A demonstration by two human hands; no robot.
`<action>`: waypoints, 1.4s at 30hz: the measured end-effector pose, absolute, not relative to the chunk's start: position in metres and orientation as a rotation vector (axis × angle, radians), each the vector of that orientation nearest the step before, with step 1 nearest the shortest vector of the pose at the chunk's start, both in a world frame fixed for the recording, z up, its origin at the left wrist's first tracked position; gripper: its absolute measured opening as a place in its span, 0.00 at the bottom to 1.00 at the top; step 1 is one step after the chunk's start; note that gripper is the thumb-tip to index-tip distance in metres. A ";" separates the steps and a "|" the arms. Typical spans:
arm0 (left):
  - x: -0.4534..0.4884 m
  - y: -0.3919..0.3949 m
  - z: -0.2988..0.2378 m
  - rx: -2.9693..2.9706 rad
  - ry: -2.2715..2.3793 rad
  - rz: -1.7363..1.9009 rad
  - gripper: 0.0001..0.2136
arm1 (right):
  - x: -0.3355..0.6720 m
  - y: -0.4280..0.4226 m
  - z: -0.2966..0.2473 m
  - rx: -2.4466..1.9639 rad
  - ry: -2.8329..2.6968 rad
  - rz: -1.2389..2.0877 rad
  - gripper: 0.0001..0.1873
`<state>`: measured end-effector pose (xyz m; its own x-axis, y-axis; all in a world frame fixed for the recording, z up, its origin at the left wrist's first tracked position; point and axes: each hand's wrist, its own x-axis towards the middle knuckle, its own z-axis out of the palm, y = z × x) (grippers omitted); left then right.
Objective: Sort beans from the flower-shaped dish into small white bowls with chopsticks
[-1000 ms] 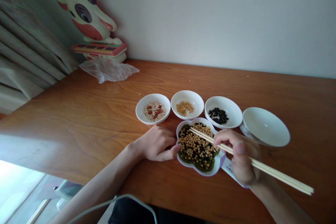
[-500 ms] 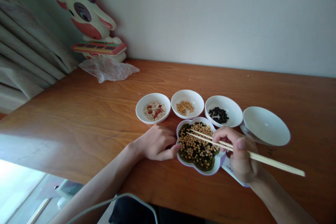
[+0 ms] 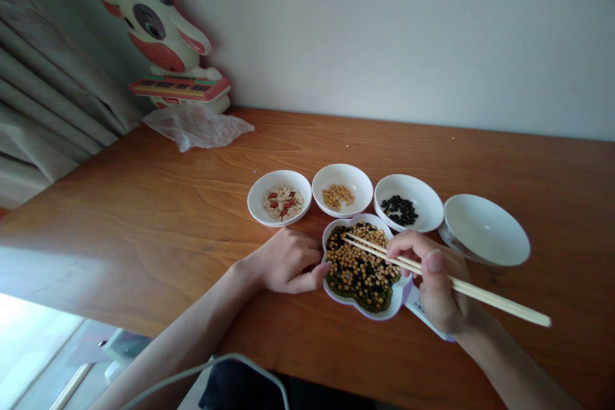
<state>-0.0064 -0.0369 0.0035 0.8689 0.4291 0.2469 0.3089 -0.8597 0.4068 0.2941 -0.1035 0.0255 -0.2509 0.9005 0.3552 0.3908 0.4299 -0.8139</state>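
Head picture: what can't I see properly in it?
All in the head view:
Whether the chopsticks grip any beans: tips too small to tell.
Writing on the tray handle: too small, and the right hand covers part of the handle.
Most fingertips of the left hand: hidden by the hand itself.
Cable ends: cut off by the bottom edge.

Single head-worn view, facing forward, down at table [image 3: 168,218].

Hands [image 3: 291,261] and both forearms [image 3: 192,339] were bare. Lap clothing [image 3: 247,387] was near-black, details lost in shadow. Thin, pale cable [image 3: 235,357] curved across it.
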 end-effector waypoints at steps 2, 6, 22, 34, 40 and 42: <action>-0.006 -0.037 0.004 2.684 0.544 0.472 0.24 | 0.294 -0.103 0.026 -1.095 -1.841 0.745 0.31; -0.006 -0.037 0.004 2.683 0.546 0.466 0.24 | 0.293 -0.102 0.028 -1.078 -1.859 0.713 0.27; -0.006 -0.037 0.002 2.677 0.557 0.456 0.24 | 0.292 -0.102 0.033 -1.049 -1.919 0.690 0.22; -0.007 -0.037 0.002 2.687 0.559 0.442 0.24 | 0.294 -0.102 0.030 -1.009 -2.008 0.661 0.18; -0.007 -0.036 0.001 2.689 0.558 0.441 0.24 | 0.293 -0.101 0.032 -1.009 -2.023 0.618 0.17; -0.007 -0.036 0.001 2.689 0.561 0.441 0.25 | 0.293 -0.100 0.032 -1.000 -2.015 0.619 0.17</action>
